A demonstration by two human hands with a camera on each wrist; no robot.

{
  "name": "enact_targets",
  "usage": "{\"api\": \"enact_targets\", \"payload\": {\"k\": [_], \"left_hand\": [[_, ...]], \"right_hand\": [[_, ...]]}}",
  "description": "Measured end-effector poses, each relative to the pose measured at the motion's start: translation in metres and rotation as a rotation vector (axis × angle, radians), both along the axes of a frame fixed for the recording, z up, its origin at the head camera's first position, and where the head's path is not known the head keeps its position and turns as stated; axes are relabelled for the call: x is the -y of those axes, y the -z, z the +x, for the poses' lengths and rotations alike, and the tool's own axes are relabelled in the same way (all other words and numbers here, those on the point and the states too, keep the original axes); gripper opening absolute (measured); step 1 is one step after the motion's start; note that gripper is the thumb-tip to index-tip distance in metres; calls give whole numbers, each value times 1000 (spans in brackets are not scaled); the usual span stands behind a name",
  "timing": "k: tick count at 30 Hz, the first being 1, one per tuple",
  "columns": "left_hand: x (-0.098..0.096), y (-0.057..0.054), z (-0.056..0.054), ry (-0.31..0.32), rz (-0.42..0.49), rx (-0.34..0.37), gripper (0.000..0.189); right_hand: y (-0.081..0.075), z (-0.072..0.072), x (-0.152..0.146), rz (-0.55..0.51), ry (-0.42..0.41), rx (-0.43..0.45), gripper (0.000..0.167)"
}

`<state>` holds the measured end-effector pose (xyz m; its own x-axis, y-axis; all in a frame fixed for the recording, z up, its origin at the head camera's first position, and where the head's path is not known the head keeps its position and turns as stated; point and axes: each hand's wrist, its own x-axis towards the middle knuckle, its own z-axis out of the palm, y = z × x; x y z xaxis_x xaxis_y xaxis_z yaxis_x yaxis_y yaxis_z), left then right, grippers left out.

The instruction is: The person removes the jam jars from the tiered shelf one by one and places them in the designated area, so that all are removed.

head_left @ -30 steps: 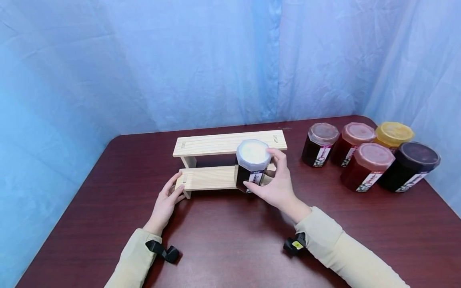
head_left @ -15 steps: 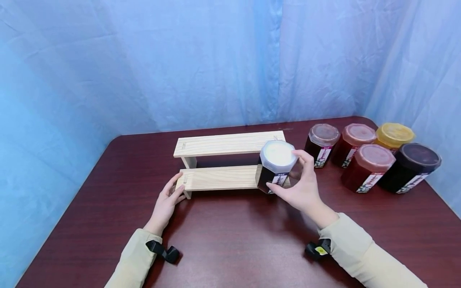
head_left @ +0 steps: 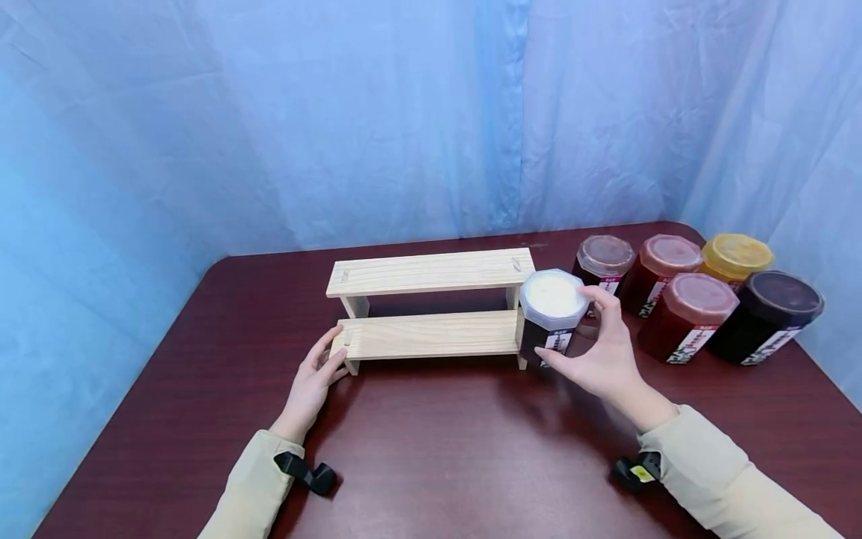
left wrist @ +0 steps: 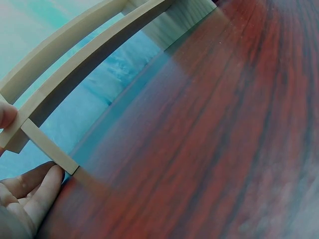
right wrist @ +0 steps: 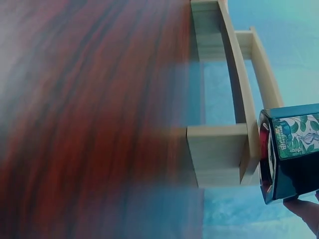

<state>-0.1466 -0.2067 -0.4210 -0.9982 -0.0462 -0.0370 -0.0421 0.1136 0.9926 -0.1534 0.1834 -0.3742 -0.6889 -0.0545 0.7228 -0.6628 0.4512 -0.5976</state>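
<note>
My right hand [head_left: 602, 348] holds a dark octagonal jar [head_left: 552, 314] with a whitish lid, thumb on the near side and fingers on the far side. The jar is raised off the table at the right end of the lower board of a two-tier wooden rack [head_left: 431, 335]. In the right wrist view, the base of the jar [right wrist: 291, 154] is level with that board; whether they touch I cannot tell. At the rack's left end my left hand [head_left: 313, 382] grips the lower board. One digit lies against the board and other fingers are by the leg [left wrist: 50, 147].
Several similar jars stand at the table's right: a dark one with a greyish lid [head_left: 604, 258], two red ones [head_left: 670, 258] [head_left: 697, 314], a yellow-lidded one [head_left: 737, 254] and a black one [head_left: 768, 322]. Blue curtains [head_left: 370, 112] hang behind the dark red table [head_left: 438, 449].
My right hand has carried the jar to the right, from over the lower board to its right end. The left hand keeps its hold, and the rack has barely shifted.
</note>
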Motion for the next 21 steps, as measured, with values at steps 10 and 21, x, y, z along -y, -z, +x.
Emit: {"api": "enact_targets", "payload": {"k": [10, 21], "left_hand": [[0, 0, -1, -4, -5, 9, 50], [0, -1, 0, 0, -3, 12, 50]], "right_hand": [[-3, 0, -23, 72, 62, 32, 99], [-3, 2, -43, 113, 152, 132, 97]]}}
